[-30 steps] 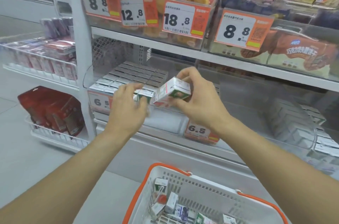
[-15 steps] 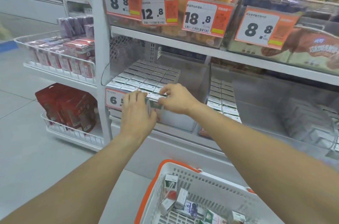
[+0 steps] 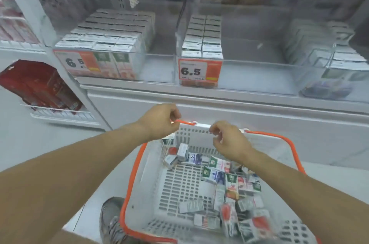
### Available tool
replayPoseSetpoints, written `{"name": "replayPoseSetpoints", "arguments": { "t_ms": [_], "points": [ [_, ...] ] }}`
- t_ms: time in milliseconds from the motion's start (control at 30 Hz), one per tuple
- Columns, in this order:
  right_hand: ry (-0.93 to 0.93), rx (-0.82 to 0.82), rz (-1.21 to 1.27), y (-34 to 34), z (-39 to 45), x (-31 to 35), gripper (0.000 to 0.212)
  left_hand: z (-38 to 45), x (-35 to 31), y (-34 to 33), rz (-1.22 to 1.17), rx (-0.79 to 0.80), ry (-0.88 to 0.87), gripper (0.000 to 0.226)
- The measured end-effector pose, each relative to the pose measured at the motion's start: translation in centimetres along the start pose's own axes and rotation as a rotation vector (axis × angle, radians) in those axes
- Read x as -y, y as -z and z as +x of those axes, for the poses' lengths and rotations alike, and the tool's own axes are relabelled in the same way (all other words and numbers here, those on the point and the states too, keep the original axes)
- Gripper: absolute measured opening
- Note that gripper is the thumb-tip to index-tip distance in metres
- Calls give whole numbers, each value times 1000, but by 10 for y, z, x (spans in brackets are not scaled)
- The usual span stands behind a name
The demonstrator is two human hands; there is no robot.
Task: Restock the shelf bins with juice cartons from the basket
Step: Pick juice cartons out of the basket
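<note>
White shop shelving [image 3: 199, 96] is seen across the upper half of the frame, fitted with clear plastic shelf bins [image 3: 159, 68]. Green-and-white juice cartons stacked in rows [image 3: 111, 36] fill the upper-left bin; a narrower double row [image 3: 202, 36] stands in the middle bin, and more cartons are blurred at the upper right. Orange price tags marked 6.5 [image 3: 199, 71] are fixed to the bin fronts. Red packets [image 3: 38, 84] are held in a wire rack at the left edge. A white perforated plastic basket with an orange rim [image 3: 131, 183] occupies the lower centre, with loose juice cartons [image 3: 229, 182] scattered inside, mostly lower right. A grey shoe [image 3: 111, 217] is seen beside it. The left hand [image 3: 159, 122] is held over the basket's far rim, fingers loosely curled, nothing gripped. The right hand [image 3: 229, 142] hovers above the basket interior, fingers loosely curled and empty.
</note>
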State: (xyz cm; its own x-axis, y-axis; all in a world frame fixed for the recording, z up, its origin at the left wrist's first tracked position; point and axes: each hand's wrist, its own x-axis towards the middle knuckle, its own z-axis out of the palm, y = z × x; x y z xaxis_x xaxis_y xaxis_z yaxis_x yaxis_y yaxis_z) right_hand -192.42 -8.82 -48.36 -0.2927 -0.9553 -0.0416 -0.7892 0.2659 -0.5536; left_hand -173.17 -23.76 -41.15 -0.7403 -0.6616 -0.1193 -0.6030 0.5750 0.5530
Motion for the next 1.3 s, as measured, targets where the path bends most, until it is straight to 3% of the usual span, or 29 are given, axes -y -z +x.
{"name": "replayPoseSetpoints", "arguments": {
  "t_ms": [100, 367, 567, 700, 767, 833, 933, 1067, 1167, 1300],
  "points": [
    [-143, 135, 45, -25, -18, -40, 28, 6, 19, -45, 41, 41, 138, 28],
    [-103, 246, 71, -91, 4, -50, 35, 21, 69, -153, 17, -169, 617, 66],
    [-200, 220, 159, -148, 45, -29, 67, 35, 74, -174, -19, -381, 675, 53],
    [-299, 194, 186, -181, 55, -24, 64, 23, 72, -162, -101, -349, 535, 35],
    [-298, 215, 220, -180, 53, -26, 61, 13, 74, -145, -199, -327, 503, 40],
    [-302, 319, 294, -163, 47, -30, 58, 5, 73, -127, -350, -298, 552, 55],
    [-421, 567, 512, -120, 37, -42, 69, -3, 62, -102, -744, -248, 583, 49],
    [-536, 773, 1025, -40, 14, -44, 69, -10, 24, -78, -1236, -65, 434, 50],
    [-408, 800, 1146, 27, -8, -45, 57, -12, -13, -65, -1442, 32, 389, 47],
    [-278, 682, 1230, 100, -40, -56, 61, -13, -72, -56, -1346, 173, 473, 56]
  ]
}}
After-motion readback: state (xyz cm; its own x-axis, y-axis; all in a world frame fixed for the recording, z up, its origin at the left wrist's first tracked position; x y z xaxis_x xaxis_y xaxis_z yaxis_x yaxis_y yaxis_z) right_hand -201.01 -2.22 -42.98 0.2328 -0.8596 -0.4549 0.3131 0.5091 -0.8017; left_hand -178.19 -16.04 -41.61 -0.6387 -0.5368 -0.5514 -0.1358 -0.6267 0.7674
